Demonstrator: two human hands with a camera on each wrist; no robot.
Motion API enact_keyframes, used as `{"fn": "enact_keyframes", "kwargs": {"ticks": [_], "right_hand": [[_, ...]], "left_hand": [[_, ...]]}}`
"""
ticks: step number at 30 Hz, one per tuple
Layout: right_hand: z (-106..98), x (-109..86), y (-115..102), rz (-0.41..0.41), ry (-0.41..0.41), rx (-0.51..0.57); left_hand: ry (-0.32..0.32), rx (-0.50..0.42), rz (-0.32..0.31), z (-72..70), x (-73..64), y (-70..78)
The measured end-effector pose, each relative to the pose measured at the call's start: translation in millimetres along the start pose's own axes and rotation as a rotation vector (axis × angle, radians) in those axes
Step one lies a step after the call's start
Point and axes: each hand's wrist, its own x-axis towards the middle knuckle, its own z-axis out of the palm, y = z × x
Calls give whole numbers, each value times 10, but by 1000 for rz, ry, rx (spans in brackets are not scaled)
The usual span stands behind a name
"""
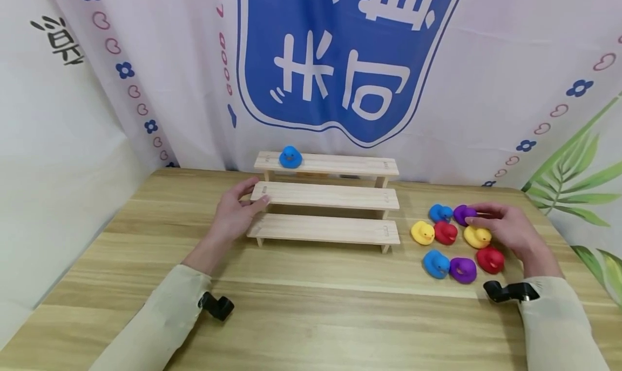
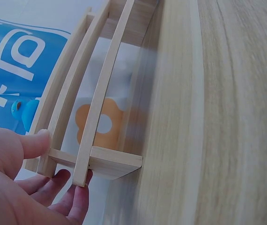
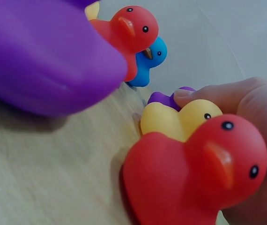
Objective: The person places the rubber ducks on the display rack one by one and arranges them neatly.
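At the left end of a three-tier wooden display stand (image 1: 324, 195), my left hand (image 1: 235, 211) grips the middle board, thumb on top and fingers underneath and beside the tiers. A blue rubber duck (image 1: 290, 157) sits on the top tier near its left end. Over on the right, my right hand (image 1: 510, 228) pinches a purple rubber duck (image 1: 462, 214) at the back of a group of ducks. In the right wrist view, my thumb lies on that purple duck (image 3: 160, 99), partly hidden behind a yellow duck (image 3: 164, 123) and a red duck (image 3: 171, 173).
Around the right hand on the wooden table (image 1: 311, 317) stand blue ducks (image 1: 436, 264), another purple duck (image 1: 463, 270), yellow ducks (image 1: 423, 233) and red ducks (image 1: 445, 233). A printed curtain (image 1: 194, 79) hangs right behind the stand.
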Motion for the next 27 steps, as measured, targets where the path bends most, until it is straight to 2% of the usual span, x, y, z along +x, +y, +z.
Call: {"fn": "enact_keyframes", "kwargs": {"ticks": [8,17,27], "right_hand": [[2,-17,-22,-8,35,9],[-2,-56,-136,-43,129,62],[23,-77,-297,-85,223,67]], "left_hand": [[5,-5,7,6,-21,24],[1,-10,4,-2,-29,16],[-3,2,-3,5,-16,-9]]}}
